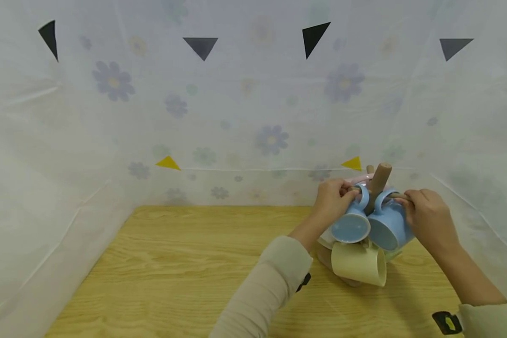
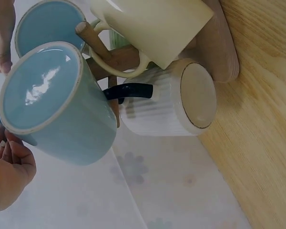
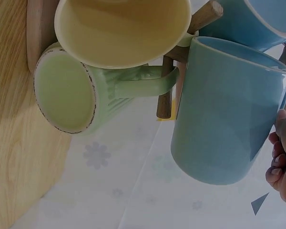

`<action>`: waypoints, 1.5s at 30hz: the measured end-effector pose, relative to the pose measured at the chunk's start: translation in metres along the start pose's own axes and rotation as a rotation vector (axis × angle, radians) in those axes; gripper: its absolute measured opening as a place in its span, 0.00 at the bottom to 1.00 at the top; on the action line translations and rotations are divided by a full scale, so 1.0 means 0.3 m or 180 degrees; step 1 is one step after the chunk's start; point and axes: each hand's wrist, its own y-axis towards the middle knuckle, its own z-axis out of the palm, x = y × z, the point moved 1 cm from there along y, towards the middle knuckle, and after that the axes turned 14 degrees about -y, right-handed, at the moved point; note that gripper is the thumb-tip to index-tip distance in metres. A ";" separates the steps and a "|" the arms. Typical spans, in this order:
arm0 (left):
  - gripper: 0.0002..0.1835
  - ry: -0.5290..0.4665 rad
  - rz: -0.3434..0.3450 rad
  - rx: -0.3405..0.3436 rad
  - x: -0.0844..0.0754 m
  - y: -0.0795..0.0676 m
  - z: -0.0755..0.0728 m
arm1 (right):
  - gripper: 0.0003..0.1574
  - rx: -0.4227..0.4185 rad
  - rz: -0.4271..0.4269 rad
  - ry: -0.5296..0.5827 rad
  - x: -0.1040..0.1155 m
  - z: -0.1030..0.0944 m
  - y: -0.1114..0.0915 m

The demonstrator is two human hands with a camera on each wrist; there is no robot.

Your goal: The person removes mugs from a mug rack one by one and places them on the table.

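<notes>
My left grip and right grip pinch brown wooden pegs; two shiny round blue mugs hang between, just below.

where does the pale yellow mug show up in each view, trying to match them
Head: the pale yellow mug is right of centre, below two blue mugs.
Left wrist: pale yellow mug at the top edge, near the middle, partly cut off.
Right wrist: top edge, left of centre, partly cut off, its opening showing.
Shared landmark: the wood-grain table.
</notes>
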 end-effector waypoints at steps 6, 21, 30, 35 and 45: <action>0.08 0.0150 0.0096 -0.0076 -0.013 -0.006 0.000 | 0.42 -0.0041 -0.0073 0.0048 -0.005 -0.001 0.002; 0.11 0.0206 0.0186 -0.0076 0.006 -0.013 -0.019 | 0.43 -0.0183 0.0158 0.0224 0.025 0.033 -0.011; 0.07 0.0297 0.0423 -0.0131 0.015 -0.026 -0.082 | 0.42 -0.0277 0.0175 0.0359 0.069 0.056 0.022; 0.07 0.0352 0.0615 -0.0156 0.026 -0.030 -0.127 | 0.40 -0.0327 0.0188 0.0435 0.104 0.074 0.049; 0.06 0.0387 0.0517 -0.0317 0.053 -0.048 -0.220 | 0.22 -0.0283 0.0152 0.0641 0.189 0.126 0.085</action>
